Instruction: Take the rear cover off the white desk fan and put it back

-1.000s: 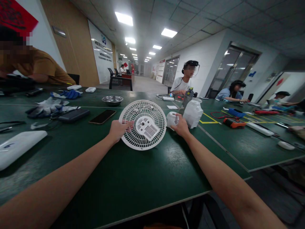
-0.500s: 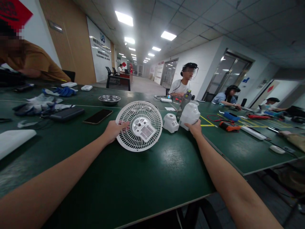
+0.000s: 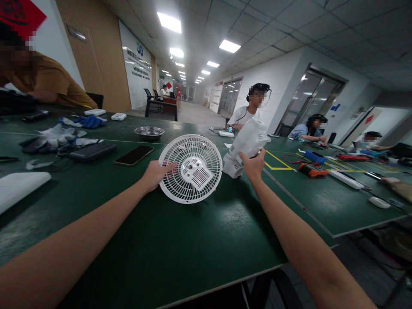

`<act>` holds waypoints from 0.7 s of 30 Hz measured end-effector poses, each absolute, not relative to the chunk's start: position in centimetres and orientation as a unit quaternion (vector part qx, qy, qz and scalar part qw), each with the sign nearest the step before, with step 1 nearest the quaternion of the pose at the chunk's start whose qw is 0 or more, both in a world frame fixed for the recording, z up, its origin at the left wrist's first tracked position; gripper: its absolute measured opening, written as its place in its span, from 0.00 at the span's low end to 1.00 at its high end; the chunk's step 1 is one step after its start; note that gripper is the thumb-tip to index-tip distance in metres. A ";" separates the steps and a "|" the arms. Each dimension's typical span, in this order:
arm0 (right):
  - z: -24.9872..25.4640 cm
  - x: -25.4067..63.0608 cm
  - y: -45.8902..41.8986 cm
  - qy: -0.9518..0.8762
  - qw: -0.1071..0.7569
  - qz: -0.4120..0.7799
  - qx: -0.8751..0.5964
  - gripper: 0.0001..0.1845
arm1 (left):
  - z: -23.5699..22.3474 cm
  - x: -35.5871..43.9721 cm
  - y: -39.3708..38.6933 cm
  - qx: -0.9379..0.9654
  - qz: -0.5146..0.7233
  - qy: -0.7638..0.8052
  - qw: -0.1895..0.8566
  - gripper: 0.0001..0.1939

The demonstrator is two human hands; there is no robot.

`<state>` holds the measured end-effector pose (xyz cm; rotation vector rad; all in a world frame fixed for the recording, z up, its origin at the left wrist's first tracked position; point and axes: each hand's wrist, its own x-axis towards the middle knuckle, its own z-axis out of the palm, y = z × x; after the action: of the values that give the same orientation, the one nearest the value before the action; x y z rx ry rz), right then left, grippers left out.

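Note:
My left hand (image 3: 154, 175) grips the left rim of a round white fan grille (image 3: 172, 194), its thumb over the slats. The grille is tilted up above the green table, with a slotted motor mount at its centre facing me. My right hand (image 3: 252, 165) is closed around a white plastic fan base (image 3: 249, 137), held raised and slanting to the right. Just behind and left of it, a smaller white vented motor cover (image 3: 232, 166) stands on the table, partly hidden by the base.
A metal bowl (image 3: 149, 132), a phone (image 3: 134, 155), a dark power bank (image 3: 92, 152) and gloves (image 3: 53, 139) lie at the left. An orange multimeter (image 3: 313, 170) and a white power strip (image 3: 345, 179) lie at the right. Several people sit around the table (image 3: 180, 244).
My right hand has lifted the fan base and moved it left, now overlapping the motor cover and hiding the clear bottle behind. My left hand and the grille stay nearly in place.

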<state>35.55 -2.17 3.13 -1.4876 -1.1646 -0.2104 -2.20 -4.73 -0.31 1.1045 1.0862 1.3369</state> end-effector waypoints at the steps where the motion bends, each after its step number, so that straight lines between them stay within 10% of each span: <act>1: 2.9 34.8 -2.2 -0.511 0.561 -0.084 -0.646 0.42 | -0.3 -2.2 -4.7 0.460 0.559 0.452 0.521 0.16; 21: 2.2 44.8 -1.9 -0.426 0.542 -0.043 -0.723 0.46 | -0.7 -2.3 -4.5 0.473 0.564 0.444 0.511 0.17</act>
<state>44.83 -1.92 2.17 -1.7171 -1.0114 -0.1014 -2.26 -4.45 -0.67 1.1380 1.0684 1.3561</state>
